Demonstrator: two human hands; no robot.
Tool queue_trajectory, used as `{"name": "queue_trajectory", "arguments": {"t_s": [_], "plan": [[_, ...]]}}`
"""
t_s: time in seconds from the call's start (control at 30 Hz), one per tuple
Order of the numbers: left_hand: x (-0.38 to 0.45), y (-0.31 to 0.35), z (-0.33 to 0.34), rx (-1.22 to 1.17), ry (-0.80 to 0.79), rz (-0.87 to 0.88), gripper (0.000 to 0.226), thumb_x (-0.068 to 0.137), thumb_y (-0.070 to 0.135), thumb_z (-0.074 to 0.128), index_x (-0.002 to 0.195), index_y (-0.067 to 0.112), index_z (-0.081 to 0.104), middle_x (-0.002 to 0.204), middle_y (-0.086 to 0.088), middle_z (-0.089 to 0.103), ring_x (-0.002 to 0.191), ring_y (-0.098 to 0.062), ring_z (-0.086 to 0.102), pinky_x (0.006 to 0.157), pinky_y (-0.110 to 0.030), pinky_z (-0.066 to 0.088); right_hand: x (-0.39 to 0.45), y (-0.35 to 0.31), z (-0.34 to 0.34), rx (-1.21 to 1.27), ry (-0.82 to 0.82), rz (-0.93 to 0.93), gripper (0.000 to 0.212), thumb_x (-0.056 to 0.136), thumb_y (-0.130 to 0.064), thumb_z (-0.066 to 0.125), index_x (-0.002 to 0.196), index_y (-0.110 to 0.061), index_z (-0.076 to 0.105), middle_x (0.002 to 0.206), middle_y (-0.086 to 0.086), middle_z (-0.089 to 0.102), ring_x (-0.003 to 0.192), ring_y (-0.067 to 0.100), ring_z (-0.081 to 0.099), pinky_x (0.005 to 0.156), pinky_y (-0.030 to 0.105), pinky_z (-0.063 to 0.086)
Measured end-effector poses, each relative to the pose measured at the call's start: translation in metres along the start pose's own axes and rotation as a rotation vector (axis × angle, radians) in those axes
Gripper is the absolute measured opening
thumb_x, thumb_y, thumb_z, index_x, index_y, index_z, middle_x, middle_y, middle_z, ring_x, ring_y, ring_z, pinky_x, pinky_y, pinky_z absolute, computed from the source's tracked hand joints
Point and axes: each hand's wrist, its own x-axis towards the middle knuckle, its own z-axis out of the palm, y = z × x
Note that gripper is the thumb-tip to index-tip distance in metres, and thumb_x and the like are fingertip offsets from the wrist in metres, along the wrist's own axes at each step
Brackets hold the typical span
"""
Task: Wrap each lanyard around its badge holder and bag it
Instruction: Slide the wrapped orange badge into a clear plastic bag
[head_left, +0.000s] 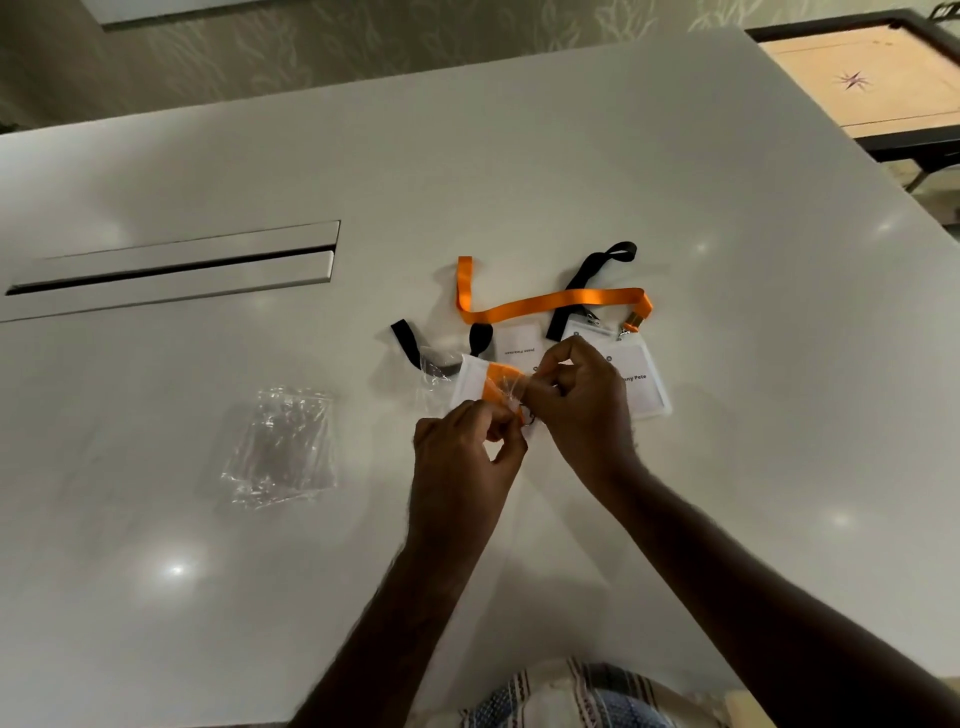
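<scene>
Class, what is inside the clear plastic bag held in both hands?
A white badge holder wrapped in orange lanyard shows through the clear plastic bag. Its clip end is hidden behind the fingers.

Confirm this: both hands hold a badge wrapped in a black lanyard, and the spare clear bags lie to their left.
Not quite. In the head view, the lanyard around the badge held by the left hand and right hand is orange, not black. The rest holds: the spare clear bags lie on the table to their left.

Left hand (462, 457) and right hand (582, 400) close together, fingers (501, 423) pinched, forearms bare.
</scene>
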Motion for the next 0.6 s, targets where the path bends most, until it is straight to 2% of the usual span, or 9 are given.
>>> {"name": "queue_trajectory", "arguments": {"t_s": [0.1, 0.17, 0.27, 0.37, 0.5, 0.6], "plan": [[0.0012, 0.0045, -0.0047, -0.092, -0.002, -0.031, 0.012, 0.087, 0.025, 0.080, 0.089, 0.018, 0.071, 0.086, 0.009, 0.074, 0.078, -0.006, 0.067, 0.083, -0.037, 0.053, -0.0015, 0.0045, 0.0012, -0.116, 0.013, -0.022, 0.025, 0.086, -0.036, 0.081, 0.088, -0.031, 0.056, 0.073, -0.004, 0.073, 0.064, 0.016, 0.071, 0.057, 0.040, 0.062], [0.0013, 0.0070, -0.0055, -0.114, -0.016, -0.040, 0.011, 0.087, 0.025, 0.080, 0.087, 0.020, 0.070, 0.085, 0.011, 0.074, 0.077, -0.005, 0.066, 0.083, -0.040, 0.054, -0.0025, 0.0044, -0.0007, -0.204, 0.021, -0.039, 0.023, 0.086, -0.039, 0.077, 0.089, -0.034, 0.055, 0.077, -0.008, 0.071, 0.070, 0.016, 0.071, 0.062, 0.045, 0.063], [0.0012, 0.0081, -0.0037, -0.111, -0.035, -0.064, 0.011, 0.088, 0.028, 0.079, 0.089, 0.020, 0.071, 0.087, 0.011, 0.074, 0.078, -0.006, 0.067, 0.081, -0.044, 0.057, -0.0046, 0.0016, -0.0027, -0.283, 0.030, -0.113, 0.019, 0.088, -0.031, 0.078, 0.088, -0.027, 0.059, 0.077, -0.012, 0.066, 0.074, 0.009, 0.068, 0.065, 0.041, 0.062], [0.0024, 0.0071, -0.0017, -0.118, -0.034, -0.079, 0.014, 0.088, 0.030, 0.079, 0.092, 0.019, 0.072, 0.089, 0.009, 0.075, 0.080, -0.007, 0.068, 0.082, -0.044, 0.058, -0.0063, 0.0007, -0.0035, -0.342, 0.028, -0.198, 0.019, 0.089, -0.027, 0.080, 0.091, -0.021, 0.061, 0.079, -0.010, 0.068, 0.072, 0.011, 0.067, 0.063, 0.034, 0.059], [0.0054, 0.0070, -0.0037, -0.085, 0.022, -0.039, 0.017, 0.085, 0.026, 0.083, 0.095, 0.017, 0.072, 0.090, 0.007, 0.076, 0.080, -0.007, 0.069, 0.083, -0.037, 0.054, -0.0067, 0.0020, -0.0038, -0.459, -0.014, -0.306, 0.020, 0.090, -0.028, 0.080, 0.096, -0.018, 0.063, 0.080, -0.002, 0.074, 0.069, 0.020, 0.070, 0.062, 0.038, 0.061], [0.0045, 0.0088, -0.0032, -0.071, 0.025, -0.026, 0.016, 0.083, 0.024, 0.084, 0.091, 0.018, 0.071, 0.086, 0.008, 0.075, 0.076, -0.006, 0.066, 0.082, -0.031, 0.049, -0.0045, 0.0004, -0.0033, -0.370, -0.023, -0.197, 0.019, 0.089, -0.024, 0.080, 0.095, -0.021, 0.063, 0.080, -0.006, 0.073, 0.071, 0.013, 0.072, 0.062, 0.035, 0.062]]}}
